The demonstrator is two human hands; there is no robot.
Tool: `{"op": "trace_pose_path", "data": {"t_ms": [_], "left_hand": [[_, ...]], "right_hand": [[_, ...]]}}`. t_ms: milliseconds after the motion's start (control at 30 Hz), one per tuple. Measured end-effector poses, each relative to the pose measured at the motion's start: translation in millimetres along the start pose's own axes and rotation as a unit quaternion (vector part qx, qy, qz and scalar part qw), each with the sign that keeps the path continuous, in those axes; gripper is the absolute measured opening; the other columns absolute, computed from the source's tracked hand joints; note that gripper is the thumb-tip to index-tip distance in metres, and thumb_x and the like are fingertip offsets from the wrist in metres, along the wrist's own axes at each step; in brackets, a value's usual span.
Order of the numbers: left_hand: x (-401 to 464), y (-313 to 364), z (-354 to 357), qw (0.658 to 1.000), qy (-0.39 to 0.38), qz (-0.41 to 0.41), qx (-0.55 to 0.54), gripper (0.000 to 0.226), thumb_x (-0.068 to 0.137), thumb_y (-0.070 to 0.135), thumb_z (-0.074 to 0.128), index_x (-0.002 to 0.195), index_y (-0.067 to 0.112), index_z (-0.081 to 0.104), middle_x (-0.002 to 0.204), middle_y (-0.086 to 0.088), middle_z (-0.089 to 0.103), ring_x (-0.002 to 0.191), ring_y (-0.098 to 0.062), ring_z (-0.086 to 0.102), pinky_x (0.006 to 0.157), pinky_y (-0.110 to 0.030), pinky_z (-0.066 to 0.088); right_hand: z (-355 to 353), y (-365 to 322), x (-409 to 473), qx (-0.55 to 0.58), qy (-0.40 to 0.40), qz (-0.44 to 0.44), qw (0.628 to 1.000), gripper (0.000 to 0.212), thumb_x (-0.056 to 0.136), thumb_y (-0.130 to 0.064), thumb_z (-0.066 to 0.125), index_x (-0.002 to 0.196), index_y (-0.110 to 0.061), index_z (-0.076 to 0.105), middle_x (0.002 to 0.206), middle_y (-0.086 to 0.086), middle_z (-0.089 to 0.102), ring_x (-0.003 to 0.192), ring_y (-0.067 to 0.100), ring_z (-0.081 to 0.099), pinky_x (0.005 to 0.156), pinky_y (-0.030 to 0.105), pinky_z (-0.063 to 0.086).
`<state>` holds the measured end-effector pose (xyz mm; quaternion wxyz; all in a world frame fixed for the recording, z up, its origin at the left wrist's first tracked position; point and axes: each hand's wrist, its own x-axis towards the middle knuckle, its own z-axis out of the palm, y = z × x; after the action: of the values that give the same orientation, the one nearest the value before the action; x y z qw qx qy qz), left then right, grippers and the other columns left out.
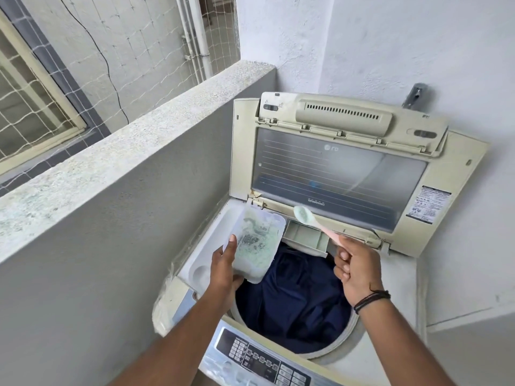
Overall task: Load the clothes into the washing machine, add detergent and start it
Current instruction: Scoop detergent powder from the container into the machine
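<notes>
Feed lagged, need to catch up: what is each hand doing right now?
Left hand: closed on the detergent box.
Right hand: closed on the spoon.

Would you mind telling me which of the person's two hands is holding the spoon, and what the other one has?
The right hand, the one with dark bands at the wrist, holds the pink-handled spoon above the detergent drawer. The left hand grips the detergent tub instead.

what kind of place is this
Likely a home balcony or utility area used for laundry: a top-loading washing machine stands beside a low parapet wall, with safety netting open to a neighbouring building.
</notes>
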<state>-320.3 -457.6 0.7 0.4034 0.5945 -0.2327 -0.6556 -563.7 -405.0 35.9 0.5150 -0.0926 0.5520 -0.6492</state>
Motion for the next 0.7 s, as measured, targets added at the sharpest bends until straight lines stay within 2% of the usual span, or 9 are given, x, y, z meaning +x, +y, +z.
{"op": "trace_pose_path", "data": {"t_ms": [100, 200, 300, 367, 433, 467, 533, 633, 700], "left_hand": [[0.2, -5.3, -6.2, 1.000, -0.012, -0.009, -0.009, 0.083, 0.070, 0.074, 0.064, 0.137, 0.030, 0.041, 0.142, 0.002, 0.047, 0.132, -0.033, 0.048, 0.111, -0.054, 0.041], [0.2, -12.1, -19.6, 1.000, -0.015, -0.019, -0.016, 0.083, 0.076, 0.070, 0.064, 0.142, 0.026, 0.041, 0.145, -0.006, 0.050, 0.133, -0.032, 0.049, 0.111, -0.053, 0.041], [-4.6, -11.2, -27.4, 1.000, -0.014, -0.018, 0.002, 0.050, 0.086, 0.063, 0.059, 0.123, 0.030, 0.052, 0.134, -0.008, 0.057, 0.125, -0.030, 0.055, 0.103, -0.046, 0.048], [-8.0, -10.8, -29.1, 0.999, -0.023, -0.018, 0.019, 0.037, 0.090, 0.061, 0.056, 0.114, 0.033, 0.055, 0.128, -0.008, 0.060, 0.119, -0.029, 0.058, 0.094, -0.042, 0.051], [-10.9, -11.1, -30.3, 0.999, -0.029, -0.012, 0.031, 0.033, 0.092, 0.060, 0.053, 0.113, 0.033, 0.055, 0.126, -0.008, 0.061, 0.117, -0.029, 0.059, 0.091, -0.041, 0.052], [-12.1, -12.1, -31.0, 0.999, -0.033, -0.008, 0.034, 0.033, 0.093, 0.060, 0.052, 0.113, 0.033, 0.056, 0.126, -0.008, 0.062, 0.116, -0.029, 0.060, 0.093, -0.042, 0.052], [-13.0, -13.7, -32.1, 0.999, -0.037, -0.004, 0.037, 0.034, 0.093, 0.060, 0.051, 0.114, 0.033, 0.056, 0.125, -0.006, 0.063, 0.114, -0.028, 0.061, 0.098, -0.045, 0.050], [-13.3, -13.9, -31.8, 0.998, -0.041, -0.001, 0.038, 0.031, 0.095, 0.058, 0.049, 0.113, 0.034, 0.056, 0.123, -0.005, 0.062, 0.113, -0.027, 0.061, 0.096, -0.044, 0.050], [-12.8, -13.8, -32.3, 0.999, -0.041, 0.001, 0.034, 0.031, 0.094, 0.059, 0.049, 0.112, 0.035, 0.055, 0.124, -0.006, 0.062, 0.114, -0.028, 0.060, 0.095, -0.043, 0.051]], "right_hand": [[-10.8, 15.6, 11.8, -0.056, 0.057, -0.022, 0.997, 0.014, 0.095, -0.010, 0.058, 0.097, -0.007, 0.071, 0.051, -0.004, 0.040, 0.037, 0.008, 0.027, 0.036, 0.016, 0.019], [-19.1, 33.6, 23.5, -0.131, 0.093, -0.051, 0.986, 0.013, 0.094, -0.011, 0.062, 0.095, -0.011, 0.075, 0.054, -0.002, 0.042, 0.043, 0.010, 0.030, 0.039, 0.020, 0.023], [-22.2, 48.1, 30.1, -0.241, 0.089, -0.118, 0.959, 0.017, 0.096, -0.013, 0.062, 0.103, -0.008, 0.076, 0.065, -0.001, 0.056, 0.054, 0.015, 0.043, 0.047, 0.023, 0.037], [-23.8, 54.0, 30.0, -0.348, 0.061, -0.165, 0.921, 0.020, 0.098, -0.016, 0.059, 0.109, -0.010, 0.075, 0.080, 0.005, 0.070, 0.067, 0.019, 0.058, 0.057, 0.017, 0.046], [-27.8, 60.0, 30.3, -0.432, 0.020, -0.193, 0.881, 0.025, 0.100, -0.017, 0.054, 0.116, -0.018, 0.073, 0.091, 0.012, 0.074, 0.080, 0.028, 0.066, 0.070, 0.027, 0.054], [-29.9, 62.3, 30.2, -0.467, 0.004, -0.204, 0.860, 0.028, 0.101, -0.016, 0.053, 0.121, -0.021, 0.071, 0.093, 0.011, 0.074, 0.082, 0.029, 0.067, 0.070, 0.031, 0.055], [-33.2, 65.2, 30.3, -0.534, -0.007, -0.241, 0.810, 0.031, 0.100, -0.015, 0.053, 0.125, -0.022, 0.068, 0.090, 0.006, 0.072, 0.077, 0.023, 0.064, 0.064, 0.024, 0.049], [-35.9, 65.3, 28.4, -0.601, -0.013, -0.281, 0.749, 0.032, 0.100, -0.015, 0.052, 0.127, -0.024, 0.066, 0.084, 0.005, 0.064, 0.073, 0.024, 0.058, 0.061, 0.032, 0.048], [-36.1, 65.1, 27.1, -0.637, -0.020, -0.282, 0.717, 0.035, 0.100, -0.017, 0.050, 0.131, -0.030, 0.062, 0.083, 0.004, 0.060, 0.071, 0.024, 0.056, 0.057, 0.029, 0.043]]}}
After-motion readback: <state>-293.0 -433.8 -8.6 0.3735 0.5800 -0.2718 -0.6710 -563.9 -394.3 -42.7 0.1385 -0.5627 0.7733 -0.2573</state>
